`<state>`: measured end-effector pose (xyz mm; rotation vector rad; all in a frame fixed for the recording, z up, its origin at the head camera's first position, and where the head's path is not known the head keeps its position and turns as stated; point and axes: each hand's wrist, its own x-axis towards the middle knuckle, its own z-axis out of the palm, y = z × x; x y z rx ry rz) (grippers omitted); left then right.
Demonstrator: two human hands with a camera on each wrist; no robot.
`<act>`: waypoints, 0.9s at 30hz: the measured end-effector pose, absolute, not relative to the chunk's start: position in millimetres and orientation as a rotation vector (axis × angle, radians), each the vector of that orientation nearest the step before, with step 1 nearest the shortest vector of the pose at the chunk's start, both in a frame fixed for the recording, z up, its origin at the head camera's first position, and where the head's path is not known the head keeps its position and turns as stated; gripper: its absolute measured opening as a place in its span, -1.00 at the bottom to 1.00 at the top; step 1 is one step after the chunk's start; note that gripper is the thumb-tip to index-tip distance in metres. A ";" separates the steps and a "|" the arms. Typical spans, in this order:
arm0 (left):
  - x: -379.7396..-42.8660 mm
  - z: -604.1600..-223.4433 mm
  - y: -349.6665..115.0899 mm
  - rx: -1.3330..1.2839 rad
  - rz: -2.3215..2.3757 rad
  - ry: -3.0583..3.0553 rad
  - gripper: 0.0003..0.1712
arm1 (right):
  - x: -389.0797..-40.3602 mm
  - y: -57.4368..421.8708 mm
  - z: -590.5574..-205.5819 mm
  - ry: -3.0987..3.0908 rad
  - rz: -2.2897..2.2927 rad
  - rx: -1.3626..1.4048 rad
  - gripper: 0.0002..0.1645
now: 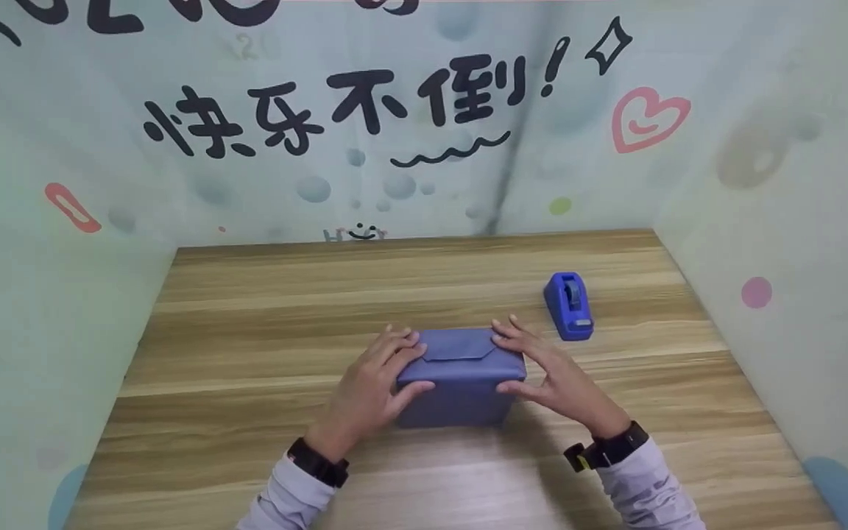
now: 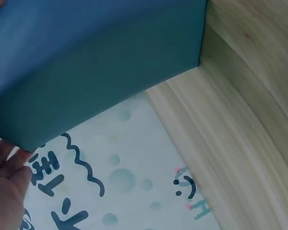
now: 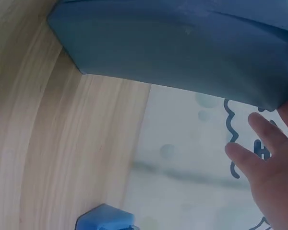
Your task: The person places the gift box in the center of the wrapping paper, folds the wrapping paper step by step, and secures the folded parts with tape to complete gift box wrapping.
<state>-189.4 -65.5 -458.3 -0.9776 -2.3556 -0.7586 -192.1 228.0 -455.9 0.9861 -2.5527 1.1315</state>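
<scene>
Both hands are on the blue paper-wrapped box, mid-table on the wooden tabletop: left hand with fingers spread over its left top edge, thumb on the side; right hand likewise on the right. A blue plastic tape dispenser sits just right of it

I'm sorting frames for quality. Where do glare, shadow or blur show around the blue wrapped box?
Head view: sharp, with soft glare on the wooden table nearest the camera and a dim shadow beside the blue paper-wrapped box. Left wrist view: left hand blurred at the edge. Right wrist view: right hand and blue tape dispenser soft, out of focus.
</scene>
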 end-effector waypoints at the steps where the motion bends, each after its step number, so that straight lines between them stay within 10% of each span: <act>1: -189.2 -458.2 -64.9 -0.985 -0.750 -2.353 -0.46 | -191.4 227.8 -457.3 -2.529 1.118 0.999 -0.27; 27: -177.7 -458.1 -41.8 -0.753 -0.947 -2.409 -0.61 | -186.1 213.3 -461.7 -2.320 1.413 0.951 -0.59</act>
